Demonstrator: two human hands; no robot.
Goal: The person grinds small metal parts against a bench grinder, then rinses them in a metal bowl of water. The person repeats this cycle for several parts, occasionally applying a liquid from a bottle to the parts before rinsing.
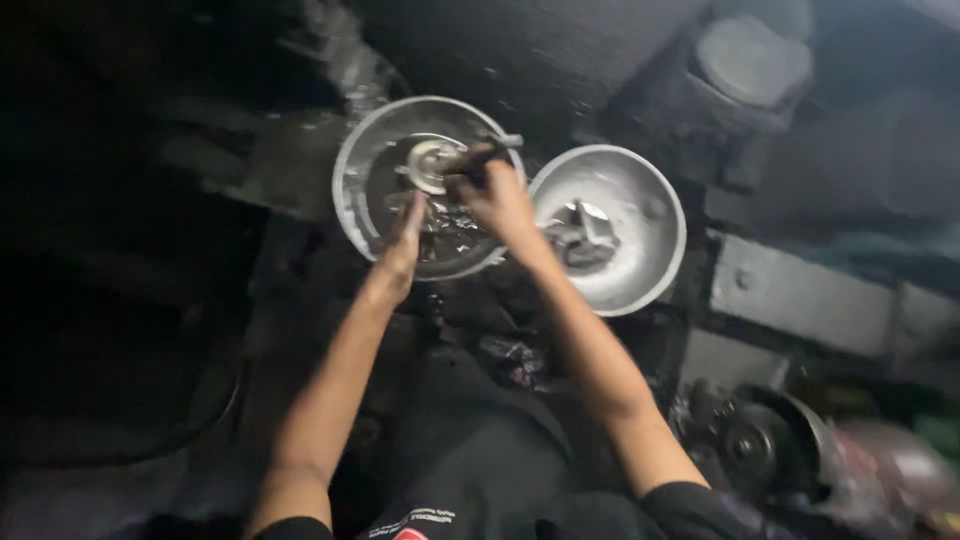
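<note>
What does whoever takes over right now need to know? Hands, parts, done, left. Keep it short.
Left hand: fingers down in the left metal bowl, grip hidden by blur.
Right hand: over the same bowl, holding a dark tool against a small round metal part.
Left bowl looks to hold clear liquid. Right metal bowl sits beside it with a few grey metal pieces inside.
Round dark machine part lies at lower right, untouched.
Done: some pieces are already in the right bowl.
Left: the round part in hand is still over the left bowl. Frame is blurred, so check details yourself.
</note>
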